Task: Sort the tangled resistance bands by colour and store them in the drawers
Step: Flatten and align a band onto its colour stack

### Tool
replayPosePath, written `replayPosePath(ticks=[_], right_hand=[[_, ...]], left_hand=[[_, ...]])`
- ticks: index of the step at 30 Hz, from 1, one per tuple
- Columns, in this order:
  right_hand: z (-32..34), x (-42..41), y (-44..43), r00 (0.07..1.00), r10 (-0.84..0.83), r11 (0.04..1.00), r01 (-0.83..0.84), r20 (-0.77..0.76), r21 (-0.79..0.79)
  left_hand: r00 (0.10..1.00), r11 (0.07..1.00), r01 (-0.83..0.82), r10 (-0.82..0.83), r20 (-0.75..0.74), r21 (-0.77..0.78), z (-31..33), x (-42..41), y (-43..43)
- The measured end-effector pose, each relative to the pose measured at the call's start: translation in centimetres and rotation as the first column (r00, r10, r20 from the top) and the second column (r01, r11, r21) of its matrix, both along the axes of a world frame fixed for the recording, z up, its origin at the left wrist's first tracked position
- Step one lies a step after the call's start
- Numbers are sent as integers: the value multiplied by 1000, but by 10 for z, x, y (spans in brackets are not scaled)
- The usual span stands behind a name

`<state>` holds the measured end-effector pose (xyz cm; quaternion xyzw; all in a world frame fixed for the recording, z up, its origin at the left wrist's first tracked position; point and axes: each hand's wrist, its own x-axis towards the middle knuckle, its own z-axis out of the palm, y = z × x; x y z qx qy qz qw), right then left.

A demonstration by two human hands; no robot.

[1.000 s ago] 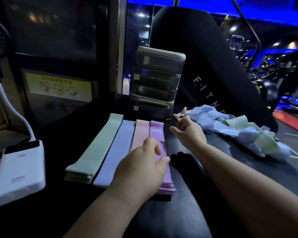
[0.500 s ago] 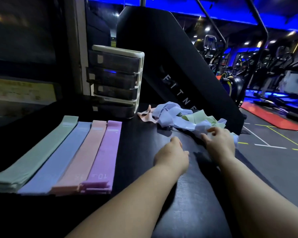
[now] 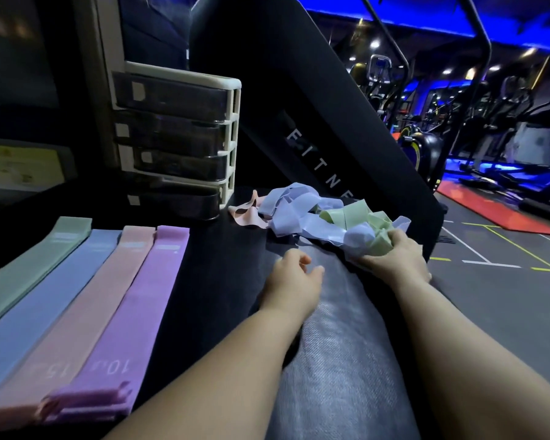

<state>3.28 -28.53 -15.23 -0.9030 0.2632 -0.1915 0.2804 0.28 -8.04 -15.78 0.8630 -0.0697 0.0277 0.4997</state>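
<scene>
Head view: four flat stacks of sorted bands (image 3: 86,312), green, blue, pink and purple, lie side by side on the dark desk (image 3: 331,360) near a four-drawer unit (image 3: 178,138). The left hand (image 3: 294,281), grip loosely curled and empty, is just short of the tangled bands (image 3: 302,214), whose green end the right hand (image 3: 394,258) clutches.

Bare forearms (image 3: 204,376) — rounded, short-fingered left hand (image 3: 294,279), right hand (image 3: 394,260)
</scene>
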Motion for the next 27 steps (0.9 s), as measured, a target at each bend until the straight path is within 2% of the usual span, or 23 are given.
replayPosePath(ticks=[6,11,14,16,18,20,22,24,27], right_hand=[[7,-4,12,990,32,999,-28,134,-31],[17,-17,37,969,82,987,-112,232,116],[21,-21,43,969,89,986,-118,229,118],[25,-22,39,977,87,985,-113,196,127],[27,-19,31,988,94,981,-113,120,155],[28,-15,22,999,50,995,-49,-2,81],[26,-10,14,1000,8,1000,-9,-28,-23],[24,-3,4,999,17,998,-19,-45,-65],[16,15,-7,993,53,998,-48,-107,48]], left_hand=[[999,988,22,-26,-27,-150,1,1,3],[997,974,66,-74,-25,-217,3,-2,0],[996,967,53,-69,-56,-248,4,-1,-4],[997,986,26,-39,-73,-163,12,9,-9],[998,1000,4,-5,-68,-13,25,28,-14],[998,986,-28,36,-48,166,37,52,-20],[996,951,-49,71,-61,305,41,75,-28],[991,923,-53,95,-93,382,39,92,-38],[983,896,-58,128,-132,439,31,107,-53]])
